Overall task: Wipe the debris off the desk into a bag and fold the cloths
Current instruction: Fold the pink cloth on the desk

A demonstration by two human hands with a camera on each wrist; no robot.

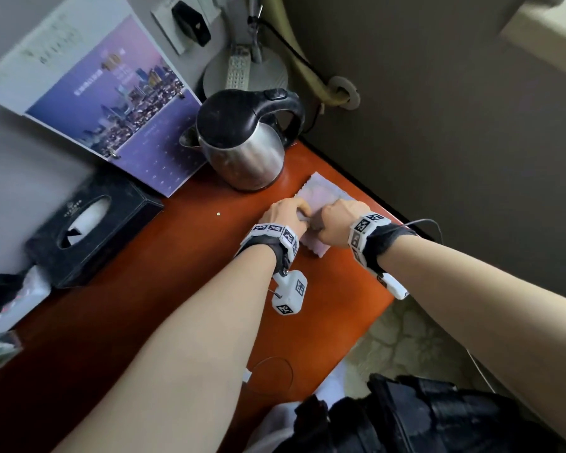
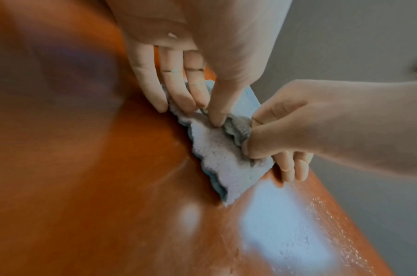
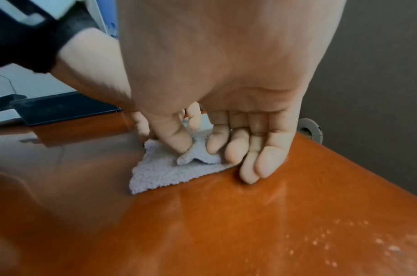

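Observation:
A pale lilac cloth (image 1: 324, 191) lies flat on the orange desk (image 1: 177, 273), close to its right edge and just in front of the kettle. Both hands are on the cloth's near part. My left hand (image 1: 288, 212) pinches the cloth (image 2: 217, 158) between thumb and fingertips (image 2: 179, 100). My right hand (image 1: 335, 217) pinches a raised fold of the cloth (image 3: 160, 171) between thumb and forefinger, its other fingers (image 3: 261, 164) touching the desk. One pale crumb (image 1: 218, 214) lies left of the hands. Pale specks (image 3: 320, 240) dot the desk nearer me.
A steel kettle (image 1: 242, 148) with a black lid stands right behind the cloth. A calendar (image 1: 111, 103) leans against the wall and a black tissue box (image 1: 92, 230) sits at the left. A clear plastic bag (image 1: 13, 302) lies at the far left. The desk's right edge drops to the floor.

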